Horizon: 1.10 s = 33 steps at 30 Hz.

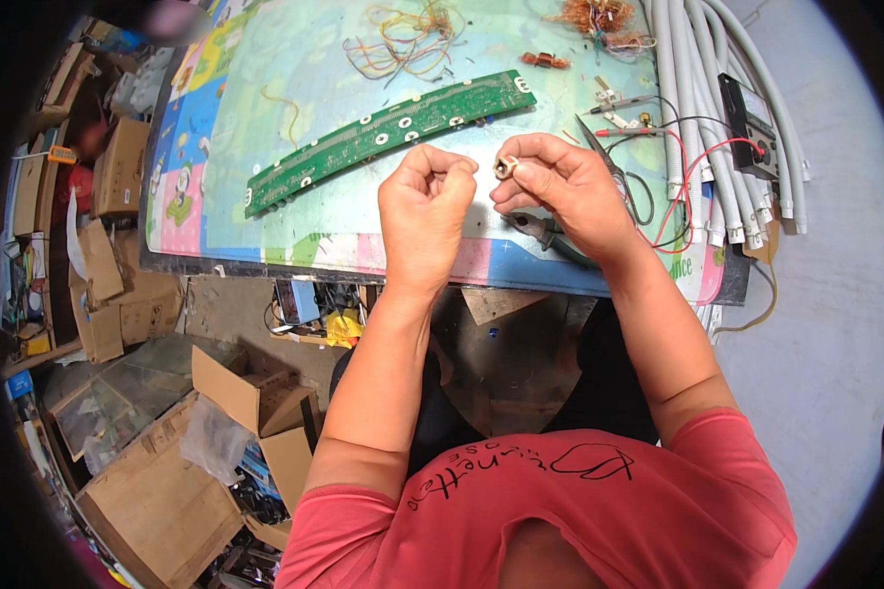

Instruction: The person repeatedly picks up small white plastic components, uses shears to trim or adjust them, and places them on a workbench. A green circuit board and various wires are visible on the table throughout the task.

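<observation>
My right hand pinches a small metal fitting, brass-toned with a dark hole, between thumb and fingertips. Close to its left is my left hand, its fingers curled in and the thumb pressed against them; whatever it may hold is hidden. Behind both hands a long, slightly curved green circuit board lies slantwise on the mat. Green-handled pliers rest under my right hand. Scissors with dark handles lie just beyond that hand's knuckles.
The patterned mat covers the table. Tangled thin wires and copper wire lie at the back. Grey tubes line the right side, with a multimeter and its red and black leads. Cardboard boxes crowd the floor at left.
</observation>
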Available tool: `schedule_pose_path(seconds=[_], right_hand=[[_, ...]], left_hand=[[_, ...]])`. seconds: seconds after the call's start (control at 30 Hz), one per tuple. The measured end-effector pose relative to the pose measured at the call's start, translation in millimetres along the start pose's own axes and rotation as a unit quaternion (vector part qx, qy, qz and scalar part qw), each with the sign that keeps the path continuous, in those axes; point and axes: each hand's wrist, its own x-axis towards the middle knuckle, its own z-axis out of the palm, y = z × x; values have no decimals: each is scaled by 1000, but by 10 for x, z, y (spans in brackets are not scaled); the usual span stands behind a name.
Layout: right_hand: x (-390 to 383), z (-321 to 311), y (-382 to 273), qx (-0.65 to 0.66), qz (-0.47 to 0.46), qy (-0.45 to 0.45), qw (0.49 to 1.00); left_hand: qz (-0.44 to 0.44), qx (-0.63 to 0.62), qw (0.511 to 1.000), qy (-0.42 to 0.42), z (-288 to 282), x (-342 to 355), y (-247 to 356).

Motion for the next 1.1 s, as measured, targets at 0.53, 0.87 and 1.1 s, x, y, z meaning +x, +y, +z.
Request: schedule_pose_path(seconds=[0.53,0.87,1.1], right_hand=[[20,0,30,-22,12,17,1000],[15,-41,12,4,70,5,998],[20,-49,78,8,86,7,996]], left_hand=[[116,99,987,-43,36,-23,-84],[98,123,985,-70,12,-8,-104],[4,81,995,-63,-4,-1,-85]])
